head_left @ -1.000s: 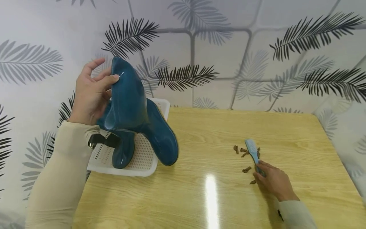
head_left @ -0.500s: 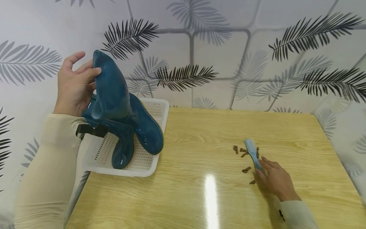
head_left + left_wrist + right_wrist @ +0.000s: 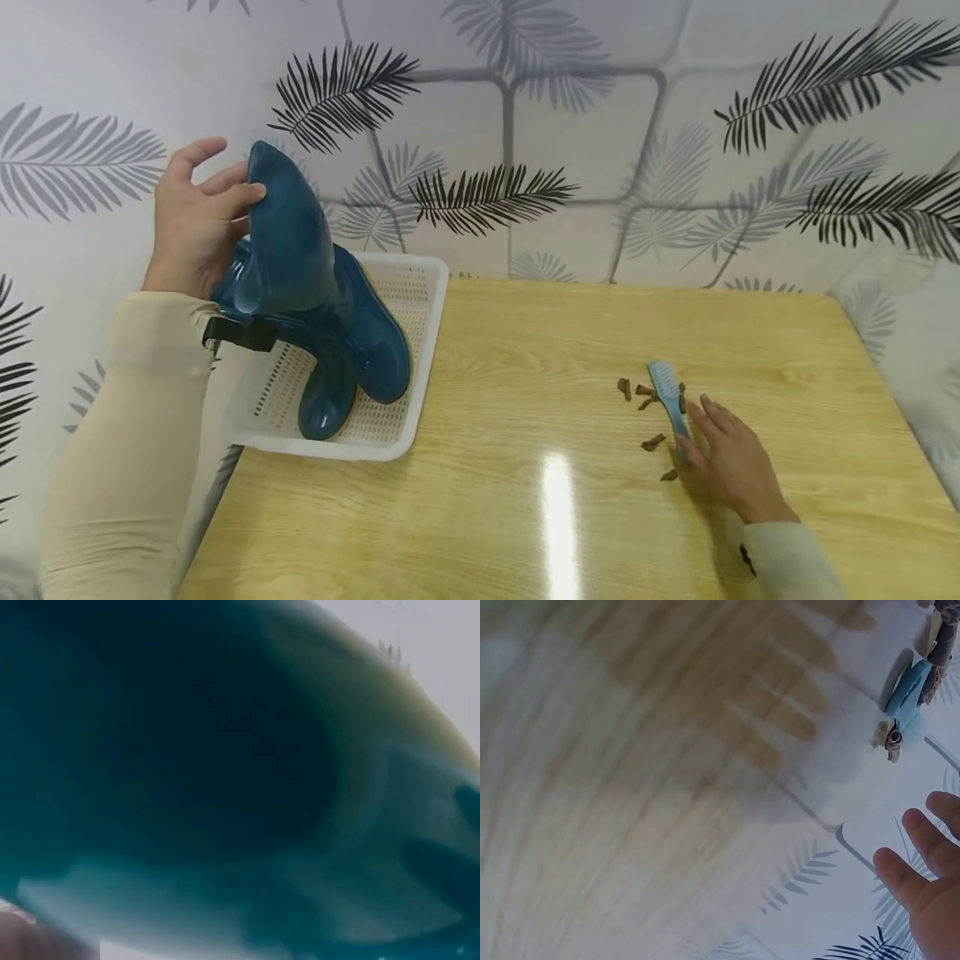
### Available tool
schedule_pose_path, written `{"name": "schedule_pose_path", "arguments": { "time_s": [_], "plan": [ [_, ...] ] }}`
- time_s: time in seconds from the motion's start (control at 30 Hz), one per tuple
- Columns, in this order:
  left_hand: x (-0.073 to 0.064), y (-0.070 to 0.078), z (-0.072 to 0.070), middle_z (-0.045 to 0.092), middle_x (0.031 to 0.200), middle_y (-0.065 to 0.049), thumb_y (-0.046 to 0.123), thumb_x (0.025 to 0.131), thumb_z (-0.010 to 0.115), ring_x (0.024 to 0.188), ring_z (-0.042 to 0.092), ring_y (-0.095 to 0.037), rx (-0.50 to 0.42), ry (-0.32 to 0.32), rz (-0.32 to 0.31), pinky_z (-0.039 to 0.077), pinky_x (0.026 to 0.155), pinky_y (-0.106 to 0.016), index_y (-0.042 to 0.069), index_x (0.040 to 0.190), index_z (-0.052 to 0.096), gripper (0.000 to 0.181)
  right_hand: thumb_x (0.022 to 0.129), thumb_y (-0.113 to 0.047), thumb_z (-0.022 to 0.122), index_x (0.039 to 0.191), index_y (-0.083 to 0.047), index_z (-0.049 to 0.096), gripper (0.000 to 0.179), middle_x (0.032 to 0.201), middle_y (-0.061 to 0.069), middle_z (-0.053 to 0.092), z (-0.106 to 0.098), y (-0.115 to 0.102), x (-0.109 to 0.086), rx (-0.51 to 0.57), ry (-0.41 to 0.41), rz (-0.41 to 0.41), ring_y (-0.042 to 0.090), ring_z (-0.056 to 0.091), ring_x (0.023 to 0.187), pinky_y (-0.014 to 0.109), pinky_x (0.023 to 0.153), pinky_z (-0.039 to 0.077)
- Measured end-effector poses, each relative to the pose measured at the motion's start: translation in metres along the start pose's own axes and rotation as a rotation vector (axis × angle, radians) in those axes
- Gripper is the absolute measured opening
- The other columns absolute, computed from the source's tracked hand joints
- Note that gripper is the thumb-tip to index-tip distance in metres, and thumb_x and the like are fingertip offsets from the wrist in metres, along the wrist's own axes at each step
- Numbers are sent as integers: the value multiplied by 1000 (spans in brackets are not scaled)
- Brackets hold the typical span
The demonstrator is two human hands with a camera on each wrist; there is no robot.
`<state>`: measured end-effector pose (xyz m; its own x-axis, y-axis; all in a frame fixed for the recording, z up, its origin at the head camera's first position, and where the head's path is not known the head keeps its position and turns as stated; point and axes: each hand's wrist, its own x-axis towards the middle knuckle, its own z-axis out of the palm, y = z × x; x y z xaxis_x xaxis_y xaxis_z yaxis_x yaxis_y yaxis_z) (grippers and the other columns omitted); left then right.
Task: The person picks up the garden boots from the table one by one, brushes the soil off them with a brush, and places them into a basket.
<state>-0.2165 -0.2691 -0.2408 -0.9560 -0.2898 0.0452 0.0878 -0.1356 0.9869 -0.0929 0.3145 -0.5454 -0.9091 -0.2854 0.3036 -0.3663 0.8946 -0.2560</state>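
Observation:
In the head view my left hand (image 3: pixel 197 218) pinches the upper edge of a dark blue rubber boot (image 3: pixel 292 237) between thumb and fingers. Its foot hangs over the white perforated basket (image 3: pixel 322 448), toe toward the right. A second blue rubber boot (image 3: pixel 327 396) lies in the basket, partly hidden behind the first. The left wrist view is filled by blurred boot rubber (image 3: pixel 187 900) and a dark opening. On the table's right side, my right hand (image 3: pixel 738 467) hovers with fingers extended, its thumb by the handle of a light blue brush (image 3: pixel 666 385); contact there is unclear.
Several small brown scraps (image 3: pixel 652 442) are scattered around the brush on the wood-grain table (image 3: pixel 510 400). A wall with leaf-patterned covering (image 3: pixel 577 150) rises behind the table's far edge. The basket sits at the table's left end.
My left hand has moved left with the boot, bringing its foot from beyond the basket's right rim to above the basket. My right hand's fingers have loosened and drawn away from the brush handle.

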Motion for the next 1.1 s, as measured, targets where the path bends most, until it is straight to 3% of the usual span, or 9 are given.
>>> {"name": "schedule_pose_path", "arguments": {
  "time_s": [0.13,0.33,0.57,0.73,0.9,1.1],
  "plan": [
    [3,-10,-2,65,130,-7,1,90,71,88,71,-14,90,-2,8,57,70,-22,21,145,42,65,86,-16,77,133,9,56,57,136,35,50,-2,1,4,12,26,-16,52,51,120,63,98,39],
    [6,-26,-3,64,132,-8,0,93,66,82,70,-10,217,-22,6,56,67,-18,21,145,40,61,91,-20,73,136,9,54,56,138,35,49,-4,3,6,25,22,12,52,49,122,63,98,39],
    [10,-38,4,55,144,-11,8,98,62,100,65,-14,414,-64,-20,53,73,-17,23,149,37,59,88,-16,76,135,10,54,58,136,35,51,-5,5,8,45,79,9,52,50,120,63,97,40],
    [12,-47,10,53,146,-13,10,99,60,98,65,-13,523,-117,-9,52,72,-19,21,152,34,60,90,-16,74,140,8,49,62,136,33,52,-6,5,9,71,69,26,52,49,121,63,97,39],
    [13,-57,18,54,145,-13,9,99,60,100,66,-13,548,-159,-1,53,72,-18,18,151,36,58,89,-15,75,143,7,46,65,136,33,52,-8,5,9,86,64,40,52,50,120,63,97,39],
    [10,-64,34,55,143,-14,6,98,61,90,68,-7,494,-200,24,54,69,-19,16,150,39,57,88,-12,76,147,4,42,70,132,35,53,-11,5,9,101,86,52,52,51,116,64,93,40]
  ]
}}
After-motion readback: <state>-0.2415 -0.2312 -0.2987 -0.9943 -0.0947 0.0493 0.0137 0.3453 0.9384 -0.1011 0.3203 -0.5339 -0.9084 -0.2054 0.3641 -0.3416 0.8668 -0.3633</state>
